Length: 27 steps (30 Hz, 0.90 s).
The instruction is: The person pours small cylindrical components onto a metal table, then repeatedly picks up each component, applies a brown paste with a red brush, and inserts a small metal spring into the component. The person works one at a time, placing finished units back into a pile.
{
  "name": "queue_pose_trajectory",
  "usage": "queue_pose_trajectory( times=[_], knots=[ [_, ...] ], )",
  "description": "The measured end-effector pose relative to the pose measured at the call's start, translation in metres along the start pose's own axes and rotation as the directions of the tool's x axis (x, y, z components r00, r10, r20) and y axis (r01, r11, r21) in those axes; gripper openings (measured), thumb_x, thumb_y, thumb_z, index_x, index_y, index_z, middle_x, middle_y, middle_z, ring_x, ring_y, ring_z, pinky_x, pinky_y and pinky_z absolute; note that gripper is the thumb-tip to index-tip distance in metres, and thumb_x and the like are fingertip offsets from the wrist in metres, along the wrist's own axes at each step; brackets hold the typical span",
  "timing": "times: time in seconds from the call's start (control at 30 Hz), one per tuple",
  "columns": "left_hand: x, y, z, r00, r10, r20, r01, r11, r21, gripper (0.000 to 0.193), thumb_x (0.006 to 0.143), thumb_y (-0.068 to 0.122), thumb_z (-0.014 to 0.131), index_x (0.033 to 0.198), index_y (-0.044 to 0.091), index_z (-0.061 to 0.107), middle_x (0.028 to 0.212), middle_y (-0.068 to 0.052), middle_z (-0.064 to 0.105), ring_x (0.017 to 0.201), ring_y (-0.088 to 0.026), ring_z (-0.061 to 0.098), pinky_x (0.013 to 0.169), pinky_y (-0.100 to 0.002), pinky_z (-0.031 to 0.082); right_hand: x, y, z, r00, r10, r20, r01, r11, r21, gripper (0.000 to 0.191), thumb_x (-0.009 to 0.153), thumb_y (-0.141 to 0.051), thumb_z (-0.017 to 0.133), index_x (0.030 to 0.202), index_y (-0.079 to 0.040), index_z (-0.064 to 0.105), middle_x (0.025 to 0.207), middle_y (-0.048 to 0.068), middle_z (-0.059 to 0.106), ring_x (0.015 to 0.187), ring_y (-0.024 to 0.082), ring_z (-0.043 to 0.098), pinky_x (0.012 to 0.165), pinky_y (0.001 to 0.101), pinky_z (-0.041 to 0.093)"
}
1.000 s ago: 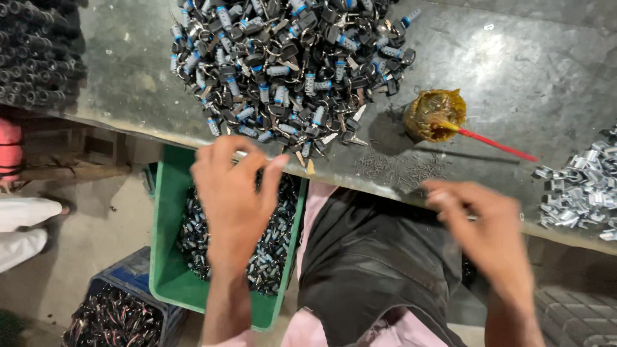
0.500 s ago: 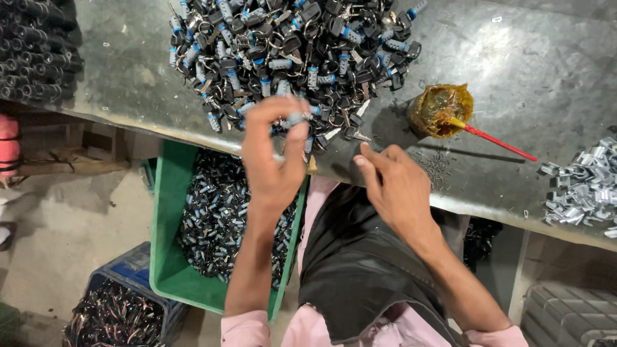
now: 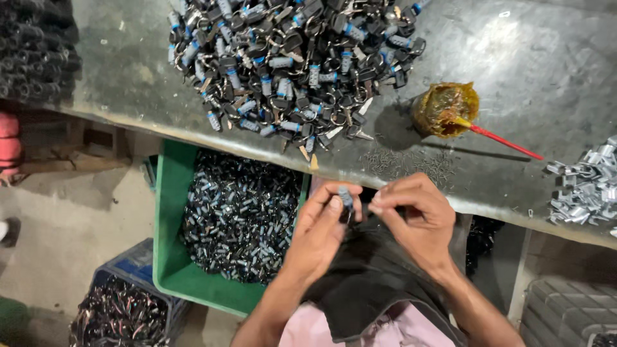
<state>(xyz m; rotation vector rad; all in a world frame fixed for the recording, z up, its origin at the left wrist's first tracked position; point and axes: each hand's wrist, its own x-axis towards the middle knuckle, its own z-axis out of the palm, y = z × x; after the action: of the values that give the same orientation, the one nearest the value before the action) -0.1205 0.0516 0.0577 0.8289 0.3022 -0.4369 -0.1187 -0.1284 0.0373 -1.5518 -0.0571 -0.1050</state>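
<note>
My left hand (image 3: 319,232) pinches a small grey lock cylinder (image 3: 346,195) with a key hanging from it, just below the table's front edge. My right hand (image 3: 414,222) meets it from the right, its fingertips closed on the same piece. Both hands hover over my lap, which is covered by a dark cloth (image 3: 376,283). A big heap of lock cylinders with keys (image 3: 289,64) lies on the grey table (image 3: 533,77) above the hands.
A green crate (image 3: 168,257) of finished cylinders stands on the floor at my left, with a blue crate (image 3: 132,263) of dark parts beside it. A tin of yellow grease (image 3: 445,109) with a red stick, tiny pins (image 3: 405,162) and shiny metal clips (image 3: 588,189) sit on the table.
My left hand came down from the heap's edge with a cylinder. My right hand moved left and closed in on it. Both hands now meet below the table edge.
</note>
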Motion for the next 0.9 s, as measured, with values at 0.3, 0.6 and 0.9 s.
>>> queue_pose_trajectory(
  times=[0.3, 0.6, 0.9],
  knots=[
    [-0.005, -0.019, 0.022, 0.999, -0.042, -0.031, 0.043, 0.999, 0.007, 0.026, 0.108, 0.027, 0.057, 0.124, 0.006, 0.055, 0.099, -0.002, 0.058, 0.082, -0.009, 0.054, 0.071, -0.025, 0.052, -0.006, -0.011, 0.002, 0.989, 0.115, -0.096, -0.103, 0.987, 0.126, 0.016, 0.085, 0.012, 0.076, 0.096, 0.002, 0.069, 0.104, 0.011, 0.065, 0.097, 0.018, 0.07, 0.086, 0.0285, 0.061],
    [-0.001, -0.007, 0.012, 0.99, -0.107, 0.096, 0.102, 0.993, 0.062, 0.027, 0.109, 0.021, 0.06, 0.124, -0.001, 0.06, 0.101, -0.005, 0.063, 0.079, -0.008, 0.053, 0.063, -0.022, 0.046, -0.012, 0.0, -0.016, 0.912, 0.355, 0.207, -0.4, 0.648, 0.649, 0.048, 0.084, 0.005, 0.077, 0.121, -0.008, 0.049, 0.107, 0.005, 0.05, 0.1, 0.013, 0.057, 0.084, 0.0269, 0.054],
    [0.063, -0.018, 0.016, 0.997, -0.018, 0.068, 0.021, 0.999, -0.042, 0.026, 0.105, 0.019, 0.065, 0.124, 0.002, 0.057, 0.099, -0.008, 0.068, 0.088, -0.013, 0.066, 0.081, -0.031, 0.056, 0.015, 0.014, -0.1, 0.842, 0.324, -0.431, -0.048, 0.841, 0.54, 0.029, 0.116, -0.022, 0.073, 0.123, 0.003, 0.059, 0.101, 0.011, 0.063, 0.082, 0.014, 0.061, 0.057, 0.0186, 0.044]
  ],
)
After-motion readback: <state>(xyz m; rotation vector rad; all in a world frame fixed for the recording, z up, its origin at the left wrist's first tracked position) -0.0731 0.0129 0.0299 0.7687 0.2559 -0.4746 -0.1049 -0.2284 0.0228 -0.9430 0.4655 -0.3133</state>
